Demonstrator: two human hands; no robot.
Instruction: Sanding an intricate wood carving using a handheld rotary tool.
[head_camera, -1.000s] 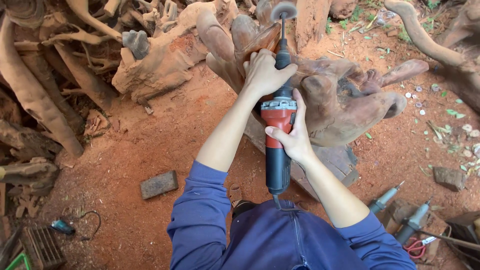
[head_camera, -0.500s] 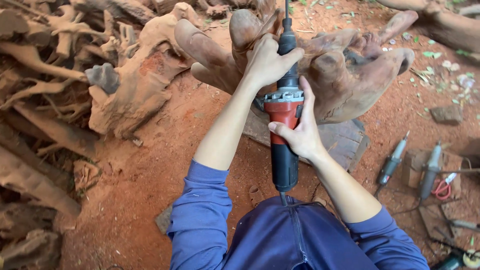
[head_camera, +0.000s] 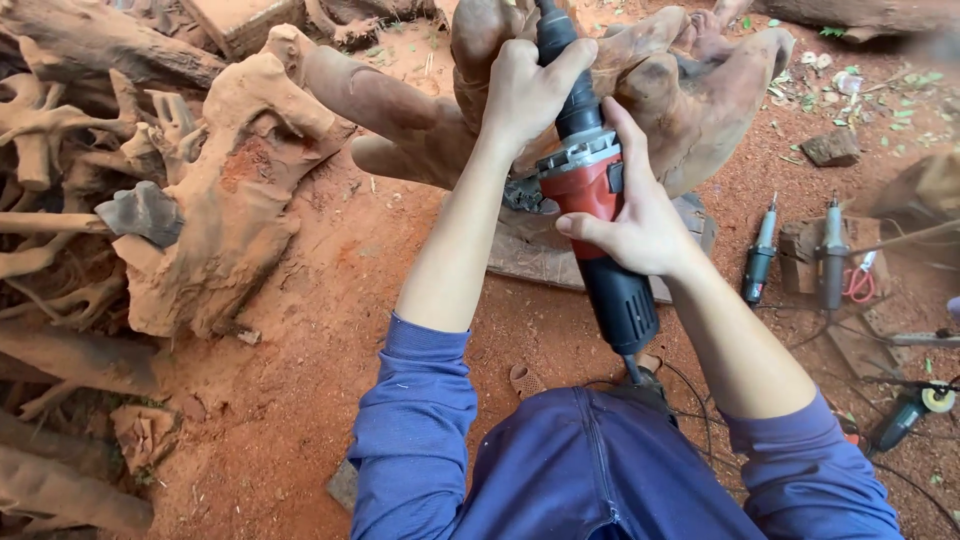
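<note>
Hands both closed on a red-and-black power grinder (head_camera: 597, 195), which runs lengthwise away from the person, nose toward the top edge of the view and black tail near the lap. Left hand (head_camera: 525, 85) is wrapped around the black forward neck of the tool; right hand (head_camera: 635, 215) grips the red body from the side, thumb laid along the silver collar. The tool's tip is cut off by the top edge, so contact with the work cannot be confirmed. Directly beneath and ahead of the tool sits a carved reddish root sculpture (head_camera: 690, 90), resting on a flat board (head_camera: 540, 255) on the red dirt ground (head_camera: 330, 330). Both forearms are bare, with blue sleeves (head_camera: 420, 400) pushed up at the elbows. To the person's right, two slim handheld rotary tools (head_camera: 760, 250) lie side by side, well apart from the hands. To the left, a pile of rough tree roots (head_camera: 200, 200) lies against the ground.
</note>
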